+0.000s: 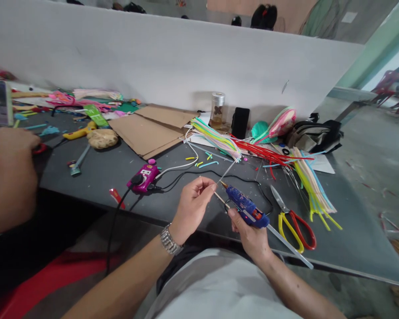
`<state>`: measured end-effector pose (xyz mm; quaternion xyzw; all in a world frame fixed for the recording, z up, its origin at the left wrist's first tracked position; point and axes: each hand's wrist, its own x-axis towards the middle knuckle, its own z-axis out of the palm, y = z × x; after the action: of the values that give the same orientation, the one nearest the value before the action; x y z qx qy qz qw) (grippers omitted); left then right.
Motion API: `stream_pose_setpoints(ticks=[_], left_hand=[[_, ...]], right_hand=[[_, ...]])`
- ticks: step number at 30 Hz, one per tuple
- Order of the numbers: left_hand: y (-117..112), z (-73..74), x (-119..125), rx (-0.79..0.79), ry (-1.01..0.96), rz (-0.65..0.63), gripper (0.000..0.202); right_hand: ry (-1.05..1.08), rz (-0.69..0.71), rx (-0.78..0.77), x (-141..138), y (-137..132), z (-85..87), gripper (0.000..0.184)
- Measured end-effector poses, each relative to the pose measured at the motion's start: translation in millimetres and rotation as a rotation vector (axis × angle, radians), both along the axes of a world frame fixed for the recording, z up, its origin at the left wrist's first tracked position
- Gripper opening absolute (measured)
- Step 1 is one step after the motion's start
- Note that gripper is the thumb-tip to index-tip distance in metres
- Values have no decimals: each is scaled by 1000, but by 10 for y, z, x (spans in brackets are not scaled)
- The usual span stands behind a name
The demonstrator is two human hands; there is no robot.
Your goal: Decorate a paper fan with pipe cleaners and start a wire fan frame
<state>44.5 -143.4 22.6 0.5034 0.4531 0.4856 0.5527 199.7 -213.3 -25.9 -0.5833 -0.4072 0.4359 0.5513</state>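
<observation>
A pale partition (153,57) spans the upper frame, and below it a dark grey table (362,248) runs to the lower right. Flat cardboard (146,135) lies left of centre; coloured fuzzy stems sit right of it, a pastel bundle (216,139) and a red bundle (269,149) touching or overlapping. At the far left a co-worker's hand (15,139) is near a phone (0,104), both cut into by the frame edge or blurred. Just below the middle, the right hand (254,237) is wrapped around a blue glue gun (244,204), a clear glue stick (291,247) jutting from its rear; yellow-and-red scissors (291,221) lie open to its right. The left hand (191,207) pinches a thin pale stick (222,199) at frame centre, beside the gun's tip, where a fine grey wire (226,173) slants up towards the pastel bundle. The work looks to be at an early stage: no finished piece is in the hands, and any joining seems left to do. Whether stick and wire are one piece is hidden by the fingertips; glue on either is too small to tell.
</observation>
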Motion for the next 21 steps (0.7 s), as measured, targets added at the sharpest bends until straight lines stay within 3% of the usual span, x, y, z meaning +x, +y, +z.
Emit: stream_pose_setpoints(ticks=[4,10,21], left_hand=[[16,47,-15,-107,-104,-74,29],[37,133,-87,-262,-293,-211,34],[40,167,-118,-295,-362,-281,33]], right_hand=[[50,97,10,44,29,52,53],[357,246,17,99,112,169,55],[387,334,-32,100,121,182,57]])
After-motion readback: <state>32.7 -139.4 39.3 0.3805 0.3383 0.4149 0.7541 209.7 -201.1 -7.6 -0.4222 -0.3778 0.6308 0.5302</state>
